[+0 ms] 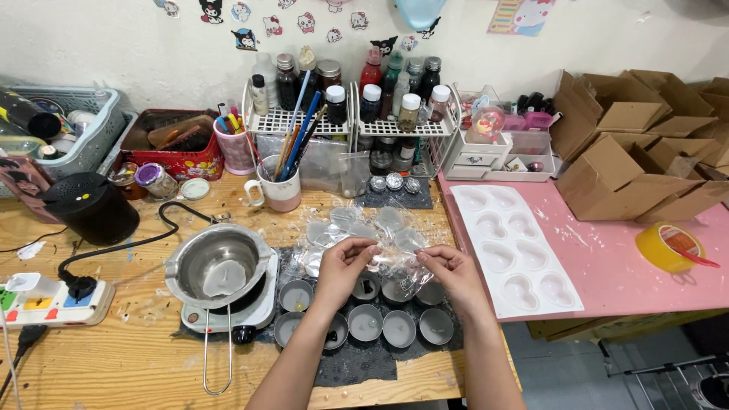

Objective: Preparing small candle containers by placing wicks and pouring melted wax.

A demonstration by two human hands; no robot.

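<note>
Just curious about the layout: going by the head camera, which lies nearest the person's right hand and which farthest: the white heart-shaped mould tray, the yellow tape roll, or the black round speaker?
From the right hand:
1. White heart-shaped mould tray, just right.
2. Yellow tape roll, far right.
3. Black round speaker, far left.

Both hands, left hand [343, 262] and right hand [448, 269], hold a clear plastic bag [387, 254] above little round cups [365, 322].

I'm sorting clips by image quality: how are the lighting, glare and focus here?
Head view: even, soft light with faint shadows; glare on the crinkled clear plastic bag between left hand and right hand and in the steel melting pot; focus sharp, edges slightly bowed.
</note>
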